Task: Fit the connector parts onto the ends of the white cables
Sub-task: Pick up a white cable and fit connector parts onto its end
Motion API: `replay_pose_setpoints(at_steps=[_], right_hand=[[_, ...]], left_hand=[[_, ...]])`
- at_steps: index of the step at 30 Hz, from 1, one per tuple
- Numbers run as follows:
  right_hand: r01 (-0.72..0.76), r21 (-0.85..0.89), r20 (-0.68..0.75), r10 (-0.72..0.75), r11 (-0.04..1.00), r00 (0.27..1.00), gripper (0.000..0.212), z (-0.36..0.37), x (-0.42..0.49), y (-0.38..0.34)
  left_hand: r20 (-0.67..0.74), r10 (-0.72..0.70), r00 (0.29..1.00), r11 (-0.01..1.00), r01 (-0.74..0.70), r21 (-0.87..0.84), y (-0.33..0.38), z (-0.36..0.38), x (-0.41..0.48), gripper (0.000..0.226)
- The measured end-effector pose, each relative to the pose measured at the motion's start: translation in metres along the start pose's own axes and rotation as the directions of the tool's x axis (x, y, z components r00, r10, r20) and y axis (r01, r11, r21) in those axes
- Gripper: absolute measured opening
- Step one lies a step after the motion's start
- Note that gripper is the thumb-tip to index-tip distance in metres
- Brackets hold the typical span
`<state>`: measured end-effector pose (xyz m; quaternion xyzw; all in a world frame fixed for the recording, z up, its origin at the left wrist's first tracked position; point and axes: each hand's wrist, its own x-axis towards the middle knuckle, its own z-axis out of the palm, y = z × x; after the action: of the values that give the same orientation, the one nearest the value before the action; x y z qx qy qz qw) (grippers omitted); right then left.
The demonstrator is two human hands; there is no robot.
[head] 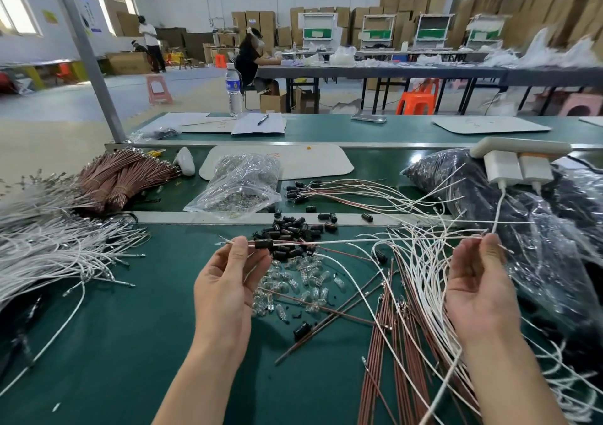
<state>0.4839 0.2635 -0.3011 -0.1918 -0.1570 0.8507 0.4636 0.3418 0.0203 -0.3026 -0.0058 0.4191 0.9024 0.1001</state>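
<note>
A white cable (375,240) stretches level between my two hands above the green mat. My left hand (228,281) pinches its left end, where a black connector part (263,244) sits threaded on the cable beside my fingertips. My right hand (479,278) pinches the cable's right end, palm up. Under the cable lies a heap of loose black connector parts (295,229), and nearer me a scatter of small clear bulbs (300,281). Loose white cables (421,261) fan out by my right hand.
A big bundle of white cables (49,248) and tied brown wire bundles (124,176) lie at the left. Brown wires (388,343) lie at the front right. A clear bag of parts (241,183), black bags (522,216), a power strip (518,147) and a water bottle (234,88) stand further back.
</note>
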Motion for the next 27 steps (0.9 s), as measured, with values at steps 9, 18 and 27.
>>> replay_pose_setpoints(at_steps=[9, 18, 27], right_hand=[[-0.303, -0.275, 0.264, 0.375, 0.912, 0.889, 0.028, 0.009, -0.015, 0.027], [0.023, -0.697, 0.499, 0.462, 0.717, 0.733, 0.042, 0.019, -0.051, 0.075], [0.068, -0.665, 0.451, 0.327, 0.744, 0.831, 0.02, 0.016, -0.046, 0.073]], left_hand=[[-0.025, -0.202, 0.979, 0.913, 0.179, -0.368, 0.002, 0.002, 0.0, 0.015], [0.244, -0.176, 0.954, 0.978, 0.142, 0.149, -0.034, 0.016, -0.019, 0.029], [0.431, 0.028, 0.902, 0.66, -0.341, 0.67, -0.042, 0.004, -0.024, 0.012]])
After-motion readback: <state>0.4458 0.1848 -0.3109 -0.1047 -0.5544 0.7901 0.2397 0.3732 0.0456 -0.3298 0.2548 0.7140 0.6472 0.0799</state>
